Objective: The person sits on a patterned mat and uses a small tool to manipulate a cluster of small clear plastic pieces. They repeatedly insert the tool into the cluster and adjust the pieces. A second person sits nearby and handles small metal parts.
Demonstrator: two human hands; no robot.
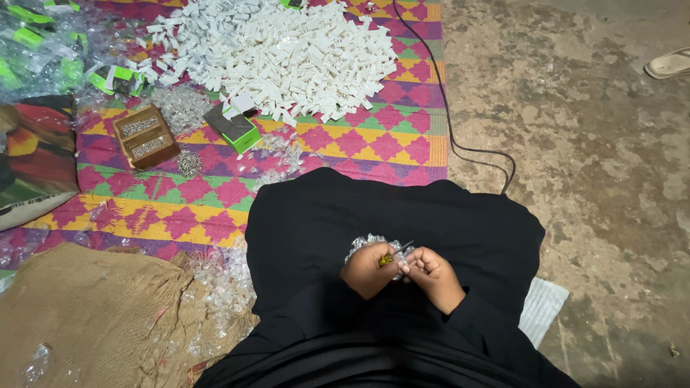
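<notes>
Head view: looking straight down at 2 hands working together over a lap draped in black cloth (345, 215).
Left hand (368, 269): curling closed around a crinkly clear plastic packet (365, 243), with a small yellow piece (387, 260) pinched at its fingertips.
Right hand (431, 276): closing in a loose fist, fingertips meeting the left ones and gripping a thin metal pin (404, 248).
Where it is happening: low on the lap, well apart from the white parts pile (287, 54) up on the patterned mat (345, 140).
Doing it well: I'd judge keeping both wrists resting on the lap is steadying that fine pinch.
Nearby stock: wooden box of screws (144, 136) and green box (233, 128) sitting on the mat.
Watch-out: tiny parts look easy to be losing in the dark cloth.
</notes>
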